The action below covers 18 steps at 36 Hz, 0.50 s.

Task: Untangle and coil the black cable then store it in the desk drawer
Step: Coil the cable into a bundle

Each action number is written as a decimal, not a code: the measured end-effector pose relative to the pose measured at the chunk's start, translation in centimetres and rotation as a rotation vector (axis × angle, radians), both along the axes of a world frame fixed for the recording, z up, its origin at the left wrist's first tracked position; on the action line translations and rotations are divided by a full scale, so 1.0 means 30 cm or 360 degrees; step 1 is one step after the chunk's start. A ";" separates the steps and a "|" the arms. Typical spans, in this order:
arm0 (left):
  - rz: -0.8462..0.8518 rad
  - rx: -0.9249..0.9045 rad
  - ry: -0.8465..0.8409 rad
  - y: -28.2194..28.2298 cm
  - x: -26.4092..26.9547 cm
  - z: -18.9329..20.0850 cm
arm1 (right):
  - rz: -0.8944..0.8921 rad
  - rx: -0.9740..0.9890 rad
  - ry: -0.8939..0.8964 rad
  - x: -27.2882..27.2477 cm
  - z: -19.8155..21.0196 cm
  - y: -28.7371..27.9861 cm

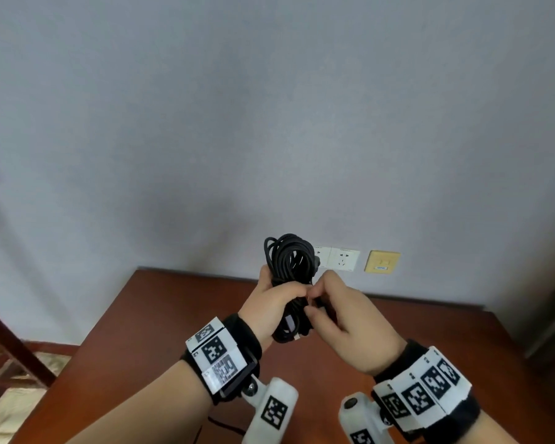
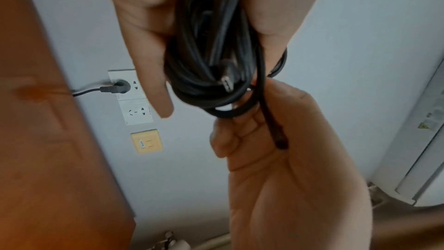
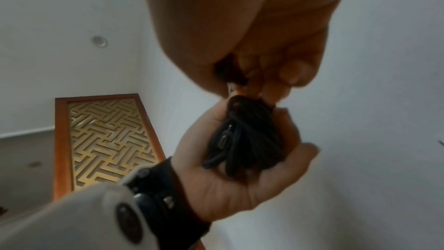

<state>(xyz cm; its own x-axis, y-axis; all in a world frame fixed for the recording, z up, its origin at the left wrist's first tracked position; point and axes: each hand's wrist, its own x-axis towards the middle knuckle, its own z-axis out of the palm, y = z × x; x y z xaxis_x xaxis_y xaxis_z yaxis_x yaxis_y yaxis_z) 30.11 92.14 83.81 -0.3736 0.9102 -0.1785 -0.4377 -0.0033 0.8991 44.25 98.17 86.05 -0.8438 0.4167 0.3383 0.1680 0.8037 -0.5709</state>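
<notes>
The black cable [image 1: 290, 261] is bunched into a coil and held upright above the brown desk [image 1: 161, 318]. My left hand [image 1: 277, 302] grips the coil around its middle, loops sticking out above and below the fist. In the left wrist view the coil [image 2: 204, 64] fills the palm and a metal-tipped plug [image 2: 227, 83] pokes out of it. My right hand [image 1: 330, 310] pinches the cable's loose end [image 2: 271, 121] just right of the coil. The right wrist view shows the bundle [image 3: 250, 138] in the left palm [image 3: 216, 183]. No drawer is in view.
White wall sockets [image 1: 337, 258] and a yellow wall plate [image 1: 382, 261] sit just above the desk's far edge. A dark plug [image 2: 117, 86] is in one socket. An air conditioner [image 2: 413, 140] stands to the right. A wooden chair frame [image 1: 13, 350] is at the left.
</notes>
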 end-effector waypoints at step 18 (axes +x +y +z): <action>0.0355 0.0244 0.0543 0.001 0.035 -0.035 | -0.0165 -0.0419 0.0585 -0.045 -0.011 0.055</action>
<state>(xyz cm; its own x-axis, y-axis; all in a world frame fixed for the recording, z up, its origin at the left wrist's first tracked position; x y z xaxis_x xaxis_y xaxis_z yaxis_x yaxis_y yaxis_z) 31.17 92.15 82.75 -0.5783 0.8069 0.1203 -0.0888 -0.2088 0.9739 42.91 99.83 85.71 -0.6370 0.6042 0.4787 -0.0122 0.6131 -0.7899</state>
